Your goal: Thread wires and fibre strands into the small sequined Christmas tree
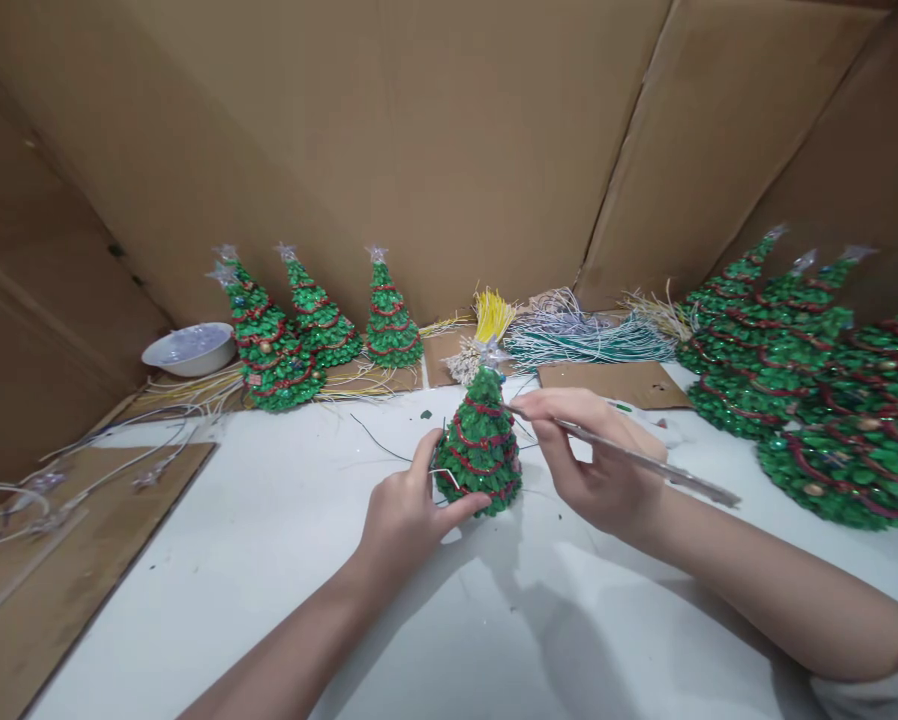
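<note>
A small green Christmas tree figurine with red garlands and a clear star on top stands upright on the white table. My left hand grips its lower left side, thumb in front and fingers behind. A short white wire end sticks out near that thumb. In my right hand is a thin, greyish stick-like tool, held like a pen. Its tip meets or nearly meets the tree's upper right side; whether they touch I cannot tell. Dark thin wires lie on the table beside the tree.
Similar trees stand at the back left and right. Bundles of yellow wires and green-white wires lie at the back. A white bowl sits far left. Cardboard walls enclose the table.
</note>
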Motion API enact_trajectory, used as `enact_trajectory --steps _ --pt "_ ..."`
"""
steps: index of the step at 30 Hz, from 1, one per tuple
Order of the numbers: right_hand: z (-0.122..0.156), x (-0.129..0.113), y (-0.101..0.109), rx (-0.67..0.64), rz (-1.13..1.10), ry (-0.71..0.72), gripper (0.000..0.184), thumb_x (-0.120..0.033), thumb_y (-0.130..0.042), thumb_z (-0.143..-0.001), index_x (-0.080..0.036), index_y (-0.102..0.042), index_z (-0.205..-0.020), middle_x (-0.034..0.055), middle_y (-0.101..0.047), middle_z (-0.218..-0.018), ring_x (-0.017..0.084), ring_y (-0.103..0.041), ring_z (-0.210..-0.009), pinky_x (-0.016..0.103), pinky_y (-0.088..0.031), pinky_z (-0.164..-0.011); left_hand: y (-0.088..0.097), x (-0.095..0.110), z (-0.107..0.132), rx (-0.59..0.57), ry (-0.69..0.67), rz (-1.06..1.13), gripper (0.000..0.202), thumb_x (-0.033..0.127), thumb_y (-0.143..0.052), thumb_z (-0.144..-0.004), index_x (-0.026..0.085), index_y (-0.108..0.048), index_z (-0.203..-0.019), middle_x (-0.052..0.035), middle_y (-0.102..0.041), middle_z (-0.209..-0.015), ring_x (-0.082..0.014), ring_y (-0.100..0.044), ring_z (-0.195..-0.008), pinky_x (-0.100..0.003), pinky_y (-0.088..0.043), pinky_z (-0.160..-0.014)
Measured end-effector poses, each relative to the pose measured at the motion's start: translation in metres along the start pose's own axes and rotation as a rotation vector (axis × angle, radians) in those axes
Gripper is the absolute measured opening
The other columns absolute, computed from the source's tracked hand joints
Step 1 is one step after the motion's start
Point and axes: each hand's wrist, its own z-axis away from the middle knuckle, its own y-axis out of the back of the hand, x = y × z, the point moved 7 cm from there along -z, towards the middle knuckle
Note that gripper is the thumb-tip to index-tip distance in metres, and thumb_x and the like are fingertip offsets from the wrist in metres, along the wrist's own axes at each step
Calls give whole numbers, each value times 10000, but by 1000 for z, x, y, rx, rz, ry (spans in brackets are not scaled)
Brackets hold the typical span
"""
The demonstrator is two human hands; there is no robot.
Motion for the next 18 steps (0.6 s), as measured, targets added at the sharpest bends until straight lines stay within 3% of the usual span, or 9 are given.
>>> enact_trajectory --steps 4,11,14,18 --pt "3 3 7 66 -95 18 247 -35 -490 -770 -162 -534 -976 77 -659 -788 150 -638 -773 269 -557 -679 1 2 1 -6 -13 2 776 659 -531 -652 184 -385 -1248 79 -447 -454 -153 -504 -435 -225 -319 -462" --pt "12 -5 6 15 -46 319 212 -63 -485 -768 -131 -508 -967 128 -644 -795 186 -640 -813 297 -567 -650 0 4 3 -9 -28 64 746 629 -582 -630 190 -390 -1202 99 -406 -469 -134 -459 -430 -218 -303 -470" --pt "11 0 1 21 -67 298 183 -102 -455 -798 -122 -505 -972 133 -643 -764 191 -639 -781 306 -560 -624 1 0 3 -4 6 244 645 602 -592 -644 211 -435 -1132 105 -370 -466 -119 -426 -440 -211 -300 -473" --pt "8 5 -5 -43 -61 222 189 -135 -474 -810 -127 -514 -995 123 -657 -764 189 -642 -775 308 -552 -640 9 -8 4 110 108 603 385 505 -447 -806 216 -467 -1059 97 -346 -452 -92 -356 -407 -190 -278 -445"
